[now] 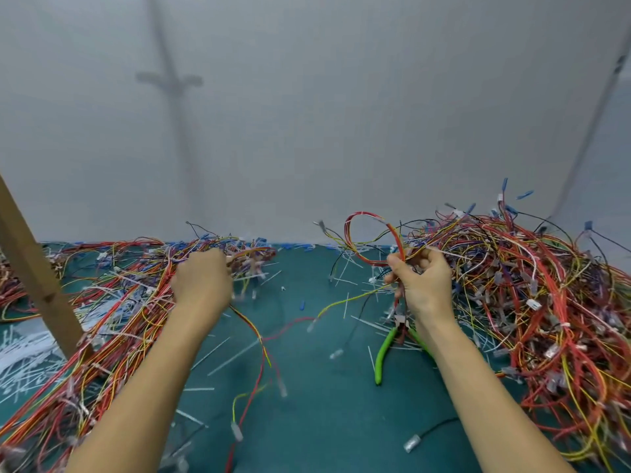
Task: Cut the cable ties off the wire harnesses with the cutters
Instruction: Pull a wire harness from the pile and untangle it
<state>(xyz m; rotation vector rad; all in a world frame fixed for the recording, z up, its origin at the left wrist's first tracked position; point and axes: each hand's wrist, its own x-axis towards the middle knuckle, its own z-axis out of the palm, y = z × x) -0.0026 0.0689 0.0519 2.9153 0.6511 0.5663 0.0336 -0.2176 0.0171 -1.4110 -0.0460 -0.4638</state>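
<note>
Wire harnesses are heaped high at the right of the green mat, and a flatter spread of them lies at the left, beside a slanted wooden post. In the head view, the only one, the right hand is raised over the gap between the heaps. Its fingers and thumb are clenched round a red looped harness, whose loop stands up above the fist while thinner yellow and black leads trail down to the mat. Lifting it clear this way probably separates one harness from the tangle so its ties can be found, though no cable tie on it can be made out. The left hand is seen from the back, reaching toward the left spread. Its fingers curl away from the camera round a blurred harness, and red and yellow leads hang below the wrist. This looks like a finished piece being laid aside, which would make the left spread the done side. The cutters, green-handled, lie unheld on the mat just under the right wrist, handles toward the person and within easy reach for the next cut. White tie offcuts are scattered across the mat, thickest at the far left edge.
</note>
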